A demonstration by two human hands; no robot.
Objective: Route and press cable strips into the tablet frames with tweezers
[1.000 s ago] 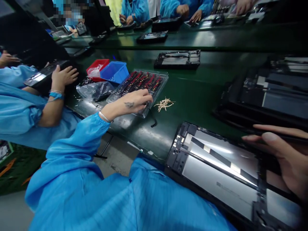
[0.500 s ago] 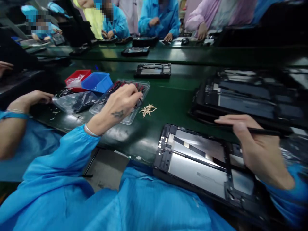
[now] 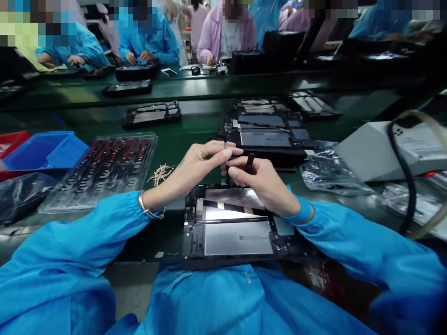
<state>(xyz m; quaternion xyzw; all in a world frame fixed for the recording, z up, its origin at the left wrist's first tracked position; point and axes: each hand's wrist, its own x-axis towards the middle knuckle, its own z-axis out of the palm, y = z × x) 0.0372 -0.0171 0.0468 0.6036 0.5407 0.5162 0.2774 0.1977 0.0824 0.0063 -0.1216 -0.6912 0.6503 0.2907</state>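
My left hand (image 3: 199, 165) and my right hand (image 3: 260, 181) meet above the far edge of an open tablet frame (image 3: 230, 228) lying at the bench's near edge. The left hand pinches a thin dark strip-like part (image 3: 226, 158) between thumb and fingertips. The right hand is closed on a black pen-like tool (image 3: 249, 162), its thumb next to the strip. A clear tray (image 3: 101, 167) of several red and black small parts lies to the left.
Blue bin (image 3: 45, 149) and red bin (image 3: 12, 139) sit at far left, a dark plastic bag (image 3: 17, 193) below them. Peeled tan scraps (image 3: 159, 173) lie by the tray. More tablet frames (image 3: 268, 132) stand ahead. Grey box (image 3: 384, 149) and cable (image 3: 405, 186) at right. Other people work across the belt.
My left hand left the parts tray and came to the middle with a small strip. My right hand moved in from the right with the tool. The view turned rightwards.
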